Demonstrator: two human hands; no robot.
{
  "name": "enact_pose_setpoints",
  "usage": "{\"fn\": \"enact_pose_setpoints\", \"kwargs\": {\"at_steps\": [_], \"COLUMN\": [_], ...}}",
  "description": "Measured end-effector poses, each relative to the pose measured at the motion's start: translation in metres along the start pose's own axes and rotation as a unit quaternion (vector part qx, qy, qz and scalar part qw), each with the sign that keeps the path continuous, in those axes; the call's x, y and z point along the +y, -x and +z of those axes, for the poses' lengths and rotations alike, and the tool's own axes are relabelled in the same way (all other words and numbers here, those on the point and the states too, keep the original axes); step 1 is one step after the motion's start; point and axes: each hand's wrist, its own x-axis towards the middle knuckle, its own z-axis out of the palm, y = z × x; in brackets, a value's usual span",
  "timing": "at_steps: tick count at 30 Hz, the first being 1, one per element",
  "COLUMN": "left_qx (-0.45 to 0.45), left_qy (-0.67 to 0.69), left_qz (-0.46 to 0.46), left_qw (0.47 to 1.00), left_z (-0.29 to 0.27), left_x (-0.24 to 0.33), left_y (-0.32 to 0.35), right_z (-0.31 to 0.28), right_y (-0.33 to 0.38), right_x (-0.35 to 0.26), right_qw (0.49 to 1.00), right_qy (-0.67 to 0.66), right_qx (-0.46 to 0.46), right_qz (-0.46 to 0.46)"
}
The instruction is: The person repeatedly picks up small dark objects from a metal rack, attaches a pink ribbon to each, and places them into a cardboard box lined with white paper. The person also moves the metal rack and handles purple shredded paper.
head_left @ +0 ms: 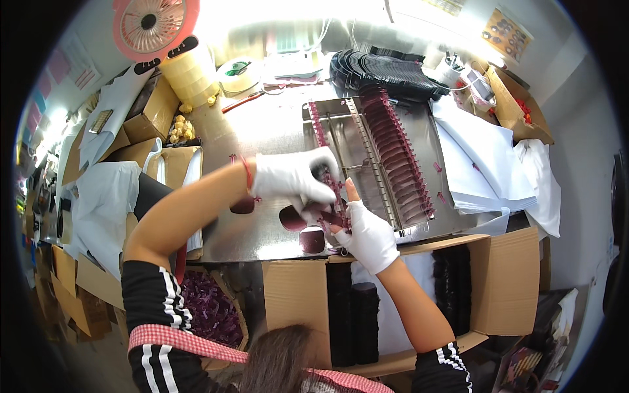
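My left hand (298,175), in a white glove, curls round the upper part of a small bunch of purple tinted lenses (339,203) with little tabs on their edges. My right hand (368,239), gloved with bare thumb and fingertips, grips the bunch's lower end. The fingers partly hide how the pieces sit. Loose dark purple lenses lie on the metal table beneath, one of them (312,240) near the front edge and another (242,205) under my left wrist. Right of my hands stands a metal rack (357,124) with a long row of purple lenses (396,154).
Black curved pieces (386,69) are stacked behind the rack. White paper sheets (481,160) lie at right. An open cardboard box (504,285) with black rolls stands below the table edge; purple scraps (209,308) fill another at lower left. A pink fan (149,26) stands far left.
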Motion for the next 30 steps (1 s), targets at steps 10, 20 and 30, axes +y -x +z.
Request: {"fn": "enact_pose_setpoints", "kwargs": {"at_steps": [10,20,30], "left_qx": [0.099,0.141,-0.082], "left_qy": [-0.150,0.133,0.792], "left_qz": [0.145,0.142,0.328], "left_qw": [0.973,0.971,0.508], "left_z": [0.071,0.091,0.154], "left_x": [-0.033,-0.068,-0.232], "left_y": [-0.007,0.058,0.190], "right_z": [0.013,-0.023,-0.015], "right_y": [0.002,-0.009,-0.034], "right_x": [0.020,0.009,-0.061], "right_qw": [0.998,0.984,0.913], "right_qy": [-0.001,-0.168,0.345], "right_qx": [0.063,-0.001,-0.114], "right_qz": [-0.023,0.060,-0.188]}}
